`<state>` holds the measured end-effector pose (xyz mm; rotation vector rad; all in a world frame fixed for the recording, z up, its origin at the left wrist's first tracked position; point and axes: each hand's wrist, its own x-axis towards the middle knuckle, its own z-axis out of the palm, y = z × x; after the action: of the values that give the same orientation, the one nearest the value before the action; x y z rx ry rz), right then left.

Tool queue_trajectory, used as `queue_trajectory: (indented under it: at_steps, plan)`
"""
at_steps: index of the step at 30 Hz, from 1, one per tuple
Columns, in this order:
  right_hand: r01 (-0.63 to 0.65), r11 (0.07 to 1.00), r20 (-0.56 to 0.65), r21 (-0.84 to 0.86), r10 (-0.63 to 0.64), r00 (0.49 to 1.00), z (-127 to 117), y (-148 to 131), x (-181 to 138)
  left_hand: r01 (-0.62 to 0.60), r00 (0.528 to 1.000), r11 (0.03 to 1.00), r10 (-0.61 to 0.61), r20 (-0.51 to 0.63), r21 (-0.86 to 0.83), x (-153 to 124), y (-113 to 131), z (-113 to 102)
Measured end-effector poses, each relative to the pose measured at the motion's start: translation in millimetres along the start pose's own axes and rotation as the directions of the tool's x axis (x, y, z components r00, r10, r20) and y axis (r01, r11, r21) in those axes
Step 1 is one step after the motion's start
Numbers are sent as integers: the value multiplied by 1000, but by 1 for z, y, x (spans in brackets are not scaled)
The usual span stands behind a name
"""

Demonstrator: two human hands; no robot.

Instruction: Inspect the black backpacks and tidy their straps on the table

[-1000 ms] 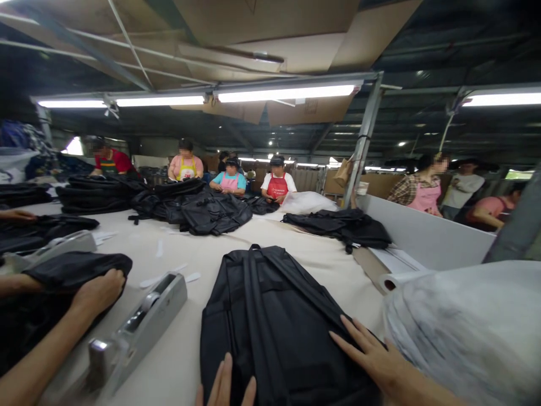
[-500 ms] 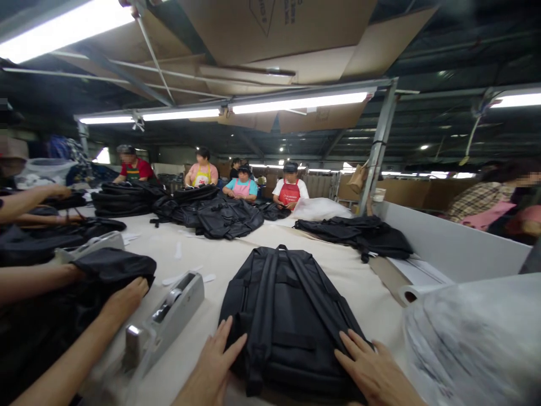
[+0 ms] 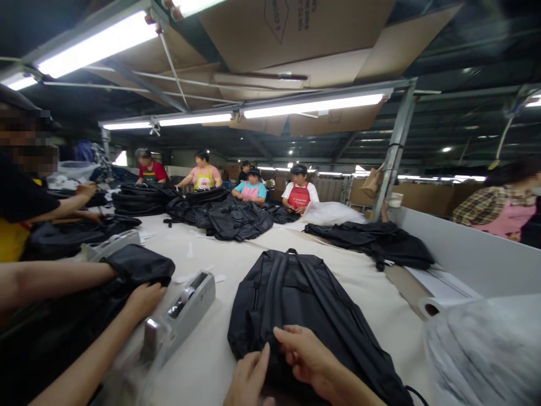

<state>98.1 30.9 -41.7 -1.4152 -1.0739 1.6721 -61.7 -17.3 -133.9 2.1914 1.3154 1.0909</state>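
Observation:
A black backpack [image 3: 333,321] lies on the pale tabletop before me, its two padded shoulder straps facing up. My right hand [image 3: 310,355] reaches across the lower part of the pack, thumb and fingers closed on the left shoulder strap [image 3: 274,299] near its lower end. Close beside it, at the pack's bottom edge, my left hand [image 3: 247,378] has its fingers bent around the same strap's lower end; part of its grip is hidden. A thin black cord [image 3: 416,395] sticks out at the pack's lower right.
Left of the pack stands a grey tape dispenser [image 3: 192,301]. A co-worker's hands [image 3: 146,301] hold another black bag [image 3: 143,265]. Black bags [image 3: 236,217] are piled farther back. At right are a paper roll [image 3: 435,307], clear plastic bags [image 3: 486,349] and a white partition [image 3: 473,237].
Both hands have left the pack's sides and come together at the left strap's lower end. The pack has turned slightly. The camera view has shifted left.

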Motion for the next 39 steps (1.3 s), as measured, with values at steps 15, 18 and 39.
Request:
queue_trajectory:
  at_steps: [15,18,39]
  plan:
    - [97,945,227,313,-173,958,5,-180,17,213,901,846,-364,-238,-489,29,-35,-51]
    - [105,949,226,296,-176,958,13,-179,25,227,880,832,-397,-259,-506,38,-29,-60]
    - [219,919,279,327,-316,907,15,-142,36,195,978,512,-164,128,-836,149,52,-125]
